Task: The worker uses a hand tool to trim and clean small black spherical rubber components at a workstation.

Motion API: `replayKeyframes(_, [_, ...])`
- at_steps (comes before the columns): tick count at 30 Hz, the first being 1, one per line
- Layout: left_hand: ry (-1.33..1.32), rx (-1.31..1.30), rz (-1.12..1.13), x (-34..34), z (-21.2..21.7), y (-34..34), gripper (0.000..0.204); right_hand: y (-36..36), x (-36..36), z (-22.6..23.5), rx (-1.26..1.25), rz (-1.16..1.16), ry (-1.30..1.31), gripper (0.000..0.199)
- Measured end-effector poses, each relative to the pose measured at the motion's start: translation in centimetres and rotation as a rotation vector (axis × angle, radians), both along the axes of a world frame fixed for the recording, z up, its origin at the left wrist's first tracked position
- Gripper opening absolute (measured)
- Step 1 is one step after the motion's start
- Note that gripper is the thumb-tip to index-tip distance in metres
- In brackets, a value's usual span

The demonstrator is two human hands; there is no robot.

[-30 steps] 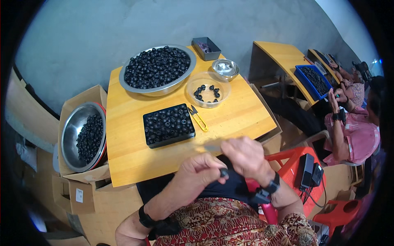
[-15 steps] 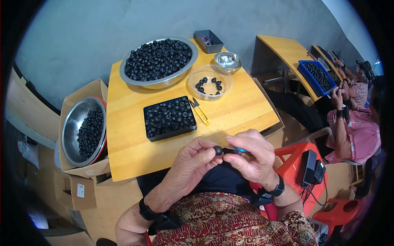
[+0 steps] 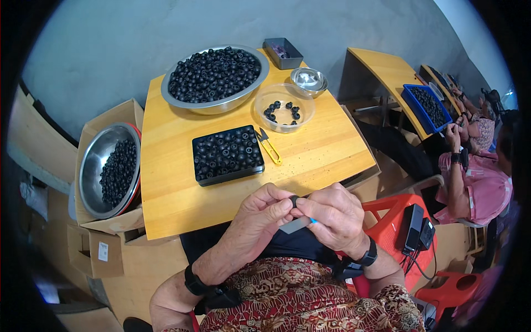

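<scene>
A steel bowl [image 3: 105,166] half-filled with small black rings is seen far left, set in a cardboard box [image 3: 110,119] just beside the wooden table [image 3: 177,205]. On the table: large steel bowl [image 3: 214,77] heaped with black rings at the back, black tray [image 3: 227,155] of rings in front of it, yellow-handled snips [image 3: 269,148] touching the tray's right side, clear bowl [image 3: 284,107] with a few rings, small steel bowl [image 3: 309,81], grey box [image 3: 283,52] at the far edge.

Left hand [image 3: 260,218] is raised over the lap, just below the table's near edge, forearm coming up from lower left, wrist bent, fingers curled shut with thumb and forefinger pinched on a small black ring [image 3: 295,200]. Right hand [image 3: 332,216] is met fingertip to fingertip with it, fingers closed, ring touched from the right. A thin grey tool [image 3: 296,224] with a blue tip is held under the right palm; exact grip cannot be told. Black bands are worn on both wrists.

Far right: a blue bin [image 3: 427,106] of rings on a second table, other people seated beside it.
</scene>
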State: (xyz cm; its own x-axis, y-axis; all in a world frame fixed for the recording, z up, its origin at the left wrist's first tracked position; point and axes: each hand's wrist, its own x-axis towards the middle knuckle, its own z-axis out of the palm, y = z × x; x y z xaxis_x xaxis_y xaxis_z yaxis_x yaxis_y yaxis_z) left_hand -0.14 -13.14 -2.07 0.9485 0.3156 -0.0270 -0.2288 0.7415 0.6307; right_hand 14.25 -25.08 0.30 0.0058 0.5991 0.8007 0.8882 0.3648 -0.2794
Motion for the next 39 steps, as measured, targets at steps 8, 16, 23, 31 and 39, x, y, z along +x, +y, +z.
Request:
replayKeyframes(8, [-0.009,-0.021,0.001,0.0,0.0,0.0,0.007,0.0,0.1,0.1,-0.032,-0.003,-0.024,0.048])
replayKeyframes(16, [-0.024,-0.040,0.039,0.1,-0.1,-0.3,0.011,0.0,-0.2,0.0,-0.066,-0.059,0.013,0.034])
replayKeyframes(23, [0.034,0.035,-0.027,0.0,0.3,0.3,0.023,-0.3,0.2,-0.5,-0.037,-0.036,0.011,0.044])
replayKeyframes(31, [-0.032,0.096,0.053,-0.1,0.5,-0.1,0.021,0.1,0.0,-0.5,-0.054,-0.013,0.332,0.036])
replayKeyframes(39, [0.099,0.185,0.135,-0.1,0.8,-0.3,0.021,-0.4,0.4,-0.2,-0.032,-0.025,0.019,0.050])
